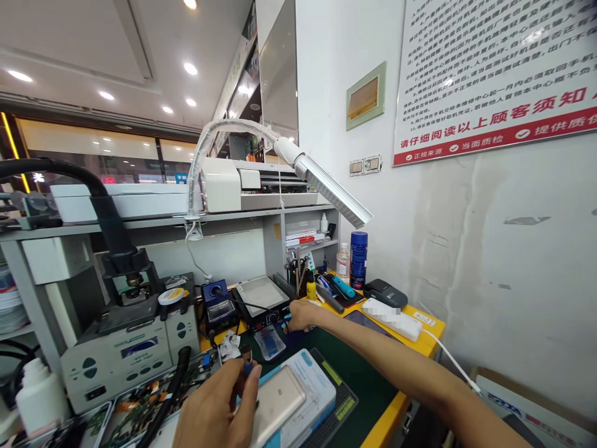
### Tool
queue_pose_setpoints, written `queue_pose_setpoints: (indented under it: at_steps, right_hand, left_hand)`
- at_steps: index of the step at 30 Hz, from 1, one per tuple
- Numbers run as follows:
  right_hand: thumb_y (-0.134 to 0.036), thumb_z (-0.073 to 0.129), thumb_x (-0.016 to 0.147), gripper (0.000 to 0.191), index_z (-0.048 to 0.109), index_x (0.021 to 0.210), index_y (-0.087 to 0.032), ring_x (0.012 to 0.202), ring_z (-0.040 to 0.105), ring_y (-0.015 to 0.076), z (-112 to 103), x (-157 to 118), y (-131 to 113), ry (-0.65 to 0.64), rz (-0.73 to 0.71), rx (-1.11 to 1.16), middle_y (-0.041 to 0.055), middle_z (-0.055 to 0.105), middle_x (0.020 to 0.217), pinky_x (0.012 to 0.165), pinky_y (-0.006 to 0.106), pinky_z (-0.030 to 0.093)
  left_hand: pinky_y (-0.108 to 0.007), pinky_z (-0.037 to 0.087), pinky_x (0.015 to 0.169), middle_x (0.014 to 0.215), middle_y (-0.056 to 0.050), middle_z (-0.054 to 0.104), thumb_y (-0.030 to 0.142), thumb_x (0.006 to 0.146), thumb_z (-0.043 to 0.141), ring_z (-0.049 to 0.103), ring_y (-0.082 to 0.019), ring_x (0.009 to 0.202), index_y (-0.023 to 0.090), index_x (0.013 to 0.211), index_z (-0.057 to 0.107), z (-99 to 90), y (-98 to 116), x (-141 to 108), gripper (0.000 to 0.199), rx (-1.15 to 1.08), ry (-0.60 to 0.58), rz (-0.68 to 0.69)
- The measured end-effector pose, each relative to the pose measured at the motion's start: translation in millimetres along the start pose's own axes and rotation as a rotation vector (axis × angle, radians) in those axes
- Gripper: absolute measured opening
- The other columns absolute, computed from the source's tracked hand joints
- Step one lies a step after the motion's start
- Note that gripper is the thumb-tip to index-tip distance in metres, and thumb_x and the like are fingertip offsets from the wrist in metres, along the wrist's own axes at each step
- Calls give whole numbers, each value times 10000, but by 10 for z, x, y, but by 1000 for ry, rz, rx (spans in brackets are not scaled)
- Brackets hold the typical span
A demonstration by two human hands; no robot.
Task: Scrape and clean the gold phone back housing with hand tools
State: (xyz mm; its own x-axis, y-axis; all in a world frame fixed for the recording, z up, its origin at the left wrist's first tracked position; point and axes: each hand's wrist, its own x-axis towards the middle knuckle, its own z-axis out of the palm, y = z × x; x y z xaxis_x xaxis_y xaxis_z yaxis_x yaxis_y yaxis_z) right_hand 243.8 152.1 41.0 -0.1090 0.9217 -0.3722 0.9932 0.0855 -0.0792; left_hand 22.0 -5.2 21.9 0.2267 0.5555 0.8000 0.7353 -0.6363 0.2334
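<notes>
My left hand (pixel 219 404) is raised near the front edge, thumb and fingers pinched on a small brown-and-blue part (pixel 247 359) whose kind I cannot make out. Just right of it a gold phone (pixel 278 401) lies back up on a white-and-blue box (pixel 317 389). My right hand (pixel 303 315) reaches far across the green mat (pixel 373 379), its fingers curled down beside the front corner of a flat heating plate (pixel 263 302). Whatever those fingers hold is hidden. A small clear plastic bag (pixel 269 342) lies left of that hand.
A grey hot-air station (pixel 135 354) and trays of circuit boards (pixel 140 404) fill the left. Behind stand a blue soldering unit (pixel 219 305), tools and a blue spray can (pixel 359 258). A lamp (pixel 326 186) hangs overhead. A white power strip (pixel 392 318) lies right.
</notes>
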Motion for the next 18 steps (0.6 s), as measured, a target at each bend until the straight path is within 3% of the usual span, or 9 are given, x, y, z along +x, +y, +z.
queue_pose_setpoints:
  at_steps: [7, 12, 18]
  right_hand:
    - [-401, 611, 987, 309, 646, 1127, -128, 840, 670, 170, -56, 12, 44, -35, -15, -5, 70, 676, 1030, 735, 341, 587]
    - [-367, 623, 979, 317, 635, 1198, -138, 1042, 648, 235, -141, -8, 152, 132, -144, -37, 103, 642, 1198, 884, 427, 561]
    - [-365, 622, 978, 349, 616, 1247, -143, 1121, 620, 259, 12, 37, 98, 298, -161, -93, 121, 614, 1269, 950, 479, 530]
  left_hand:
    - [-187, 400, 405, 570, 64, 601, 412, 987, 489, 602, -121, 460, 270, 795, 553, -16, 5, 9, 247, 10, 24, 25]
    - [-183, 413, 434, 593, 65, 602, 404, 994, 495, 593, -117, 479, 268, 814, 554, -20, 16, -2, 233, -35, -47, -26]
    - [-188, 416, 434, 589, 62, 611, 401, 996, 486, 603, -119, 474, 266, 814, 566, -14, -10, -3, 240, -22, 4, 10]
